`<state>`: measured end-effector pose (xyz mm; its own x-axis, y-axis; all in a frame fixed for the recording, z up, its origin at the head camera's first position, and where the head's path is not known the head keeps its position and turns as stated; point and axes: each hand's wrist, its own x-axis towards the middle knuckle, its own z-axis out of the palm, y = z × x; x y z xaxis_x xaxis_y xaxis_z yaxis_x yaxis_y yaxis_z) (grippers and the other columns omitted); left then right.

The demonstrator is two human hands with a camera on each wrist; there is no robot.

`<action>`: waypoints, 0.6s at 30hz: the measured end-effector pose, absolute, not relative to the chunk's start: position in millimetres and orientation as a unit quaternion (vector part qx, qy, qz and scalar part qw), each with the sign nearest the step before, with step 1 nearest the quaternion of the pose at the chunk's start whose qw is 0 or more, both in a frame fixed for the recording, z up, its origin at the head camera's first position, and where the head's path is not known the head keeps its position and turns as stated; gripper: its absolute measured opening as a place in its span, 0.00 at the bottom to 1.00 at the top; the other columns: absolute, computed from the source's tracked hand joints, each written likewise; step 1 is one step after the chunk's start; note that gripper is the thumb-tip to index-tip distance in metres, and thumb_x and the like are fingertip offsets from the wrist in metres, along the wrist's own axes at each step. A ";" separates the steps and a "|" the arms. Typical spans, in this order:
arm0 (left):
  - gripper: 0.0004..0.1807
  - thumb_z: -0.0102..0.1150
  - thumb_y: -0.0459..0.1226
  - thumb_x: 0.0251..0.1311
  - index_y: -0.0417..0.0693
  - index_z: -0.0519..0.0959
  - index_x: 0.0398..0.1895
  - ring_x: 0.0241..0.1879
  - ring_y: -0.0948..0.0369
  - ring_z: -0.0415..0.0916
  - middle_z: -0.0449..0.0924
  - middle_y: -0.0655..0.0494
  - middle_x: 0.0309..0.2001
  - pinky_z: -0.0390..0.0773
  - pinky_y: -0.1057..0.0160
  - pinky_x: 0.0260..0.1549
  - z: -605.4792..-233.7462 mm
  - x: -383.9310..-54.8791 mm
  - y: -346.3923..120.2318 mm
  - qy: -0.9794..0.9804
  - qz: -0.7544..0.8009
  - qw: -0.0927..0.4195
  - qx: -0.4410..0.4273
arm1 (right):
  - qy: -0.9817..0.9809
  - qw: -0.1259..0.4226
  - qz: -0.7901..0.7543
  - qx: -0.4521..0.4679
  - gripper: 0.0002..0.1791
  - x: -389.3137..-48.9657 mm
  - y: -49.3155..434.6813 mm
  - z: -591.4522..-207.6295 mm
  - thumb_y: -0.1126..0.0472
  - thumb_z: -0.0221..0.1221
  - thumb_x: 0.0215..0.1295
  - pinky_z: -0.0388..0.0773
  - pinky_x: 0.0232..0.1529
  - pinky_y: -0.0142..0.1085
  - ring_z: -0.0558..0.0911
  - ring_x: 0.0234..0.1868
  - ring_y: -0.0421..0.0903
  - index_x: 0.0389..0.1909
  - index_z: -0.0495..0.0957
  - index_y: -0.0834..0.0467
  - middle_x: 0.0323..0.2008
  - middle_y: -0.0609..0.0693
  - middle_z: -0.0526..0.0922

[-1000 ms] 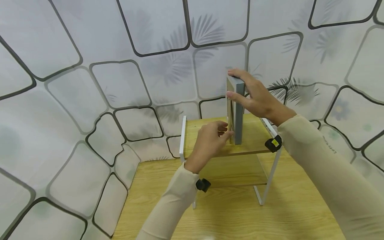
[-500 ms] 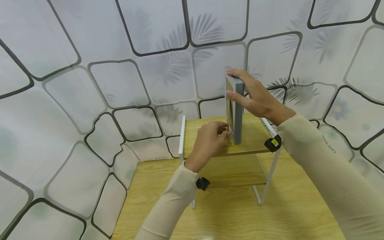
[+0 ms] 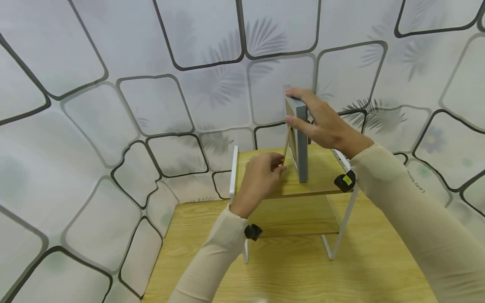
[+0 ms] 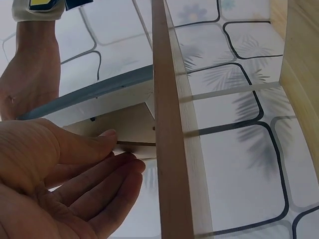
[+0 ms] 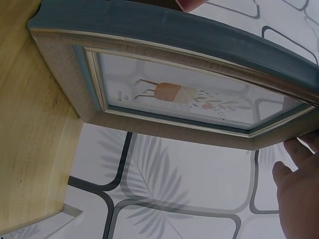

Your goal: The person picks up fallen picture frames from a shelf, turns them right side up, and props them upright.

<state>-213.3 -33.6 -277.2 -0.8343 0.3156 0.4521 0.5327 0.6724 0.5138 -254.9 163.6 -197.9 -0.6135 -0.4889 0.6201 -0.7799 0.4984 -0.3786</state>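
Note:
A blue-grey picture frame stands upright, edge-on to me, on the top board of a small two-tier shelf. My right hand grips its upper end, thumb on the back side and fingers over the top. Behind the frame a thin fold-out stand slants away from the backing. My left hand pinches the lower end of this stand between thumb and fingers. In the right wrist view, the frame's front shows a vase-like print under glass. The left wrist view has the brown backing beside my thumb.
White metal side rails rise a little above the shelf's top board at both ends. A lower board lies beneath it. The shelf stands on a wood-grain surface, close to a patterned wall covering.
My left hand has drawn the fold-out stand leftward, away from the frame's back, so a gap now shows between them. My right hand keeps its grip on top.

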 end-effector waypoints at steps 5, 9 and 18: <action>0.14 0.66 0.34 0.66 0.40 0.85 0.53 0.44 0.60 0.86 0.88 0.51 0.46 0.84 0.63 0.44 -276.5 -213.0 -38.6 -0.900 -0.328 0.168 -0.234 | -0.838 0.217 0.321 0.384 0.34 -255.4 160.8 -196.2 0.52 0.54 0.77 0.47 0.77 0.52 0.50 0.79 0.51 0.77 0.57 0.61 0.77 0.60 0.57; 0.13 0.66 0.33 0.65 0.39 0.86 0.51 0.45 0.59 0.86 0.88 0.51 0.46 0.84 0.63 0.45 -276.5 -213.4 -43.4 -0.898 -0.328 0.177 -0.232 | -0.842 0.211 0.314 0.384 0.34 -256.1 157.4 -194.9 0.52 0.54 0.77 0.48 0.77 0.53 0.50 0.79 0.51 0.77 0.57 0.60 0.77 0.59 0.57; 0.11 0.66 0.31 0.65 0.40 0.87 0.50 0.46 0.58 0.86 0.88 0.51 0.45 0.83 0.58 0.49 -278.8 -216.1 -56.6 -0.898 -0.322 0.192 -0.229 | -0.848 0.204 0.301 0.387 0.35 -257.6 146.3 -194.0 0.50 0.55 0.77 0.49 0.76 0.54 0.52 0.79 0.53 0.76 0.58 0.61 0.76 0.58 0.58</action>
<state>-216.1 -56.6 -278.8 -0.8215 0.2872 0.4926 0.5348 0.6874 0.4913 -257.6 146.3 -194.0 -0.6175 -0.5326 0.5788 -0.7783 0.5201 -0.3517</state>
